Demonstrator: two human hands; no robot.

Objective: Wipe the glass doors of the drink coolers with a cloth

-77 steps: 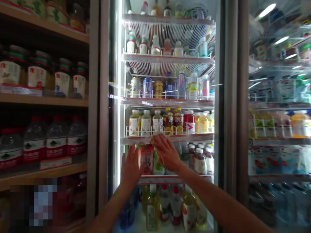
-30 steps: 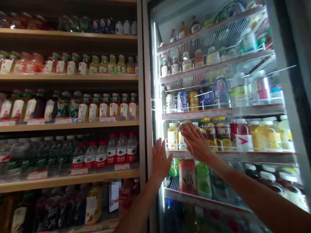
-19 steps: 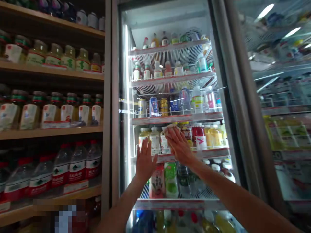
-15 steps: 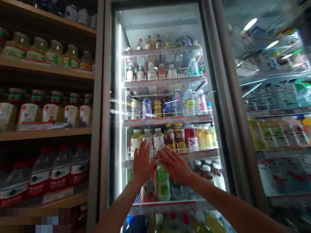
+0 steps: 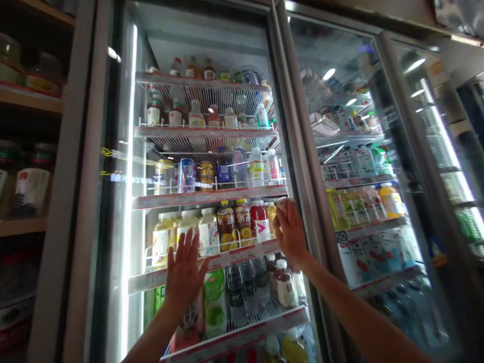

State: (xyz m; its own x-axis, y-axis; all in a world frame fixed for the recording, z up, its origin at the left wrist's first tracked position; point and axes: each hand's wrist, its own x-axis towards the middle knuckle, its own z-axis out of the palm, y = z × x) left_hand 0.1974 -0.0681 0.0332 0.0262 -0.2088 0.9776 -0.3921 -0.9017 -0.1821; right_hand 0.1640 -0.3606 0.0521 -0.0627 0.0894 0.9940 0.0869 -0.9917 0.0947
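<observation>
Fingers spread and palm flat, my left hand [image 5: 184,275] is held up against the glass door [image 5: 212,48] of a lit drinks cooler. Bottles of juice and tea stand behind the glass around it. Farther right, near the door's metal frame, my right hand [image 5: 290,232] presses a pale crumpled cloth [image 5: 284,202] to the glass; its fingers cover most of the cloth. Just left of that hand, inside the cooler, stands a red drink bottle [image 5: 260,222]. A green carton-like bottle [image 5: 215,302] is on the shelf below, right of my left hand.
A second glass-door cooler [image 5: 363,201] with bottles and boxes adjoins on the right. Wooden shelves [image 5: 26,227] with jars and bottles are at the left. A vertical metal frame [image 5: 302,136] separates the two cooler doors.
My right hand has moved right with the cloth, away from my left hand, to the door's right edge. The left hand stays flat on the glass. The view has swung right.
</observation>
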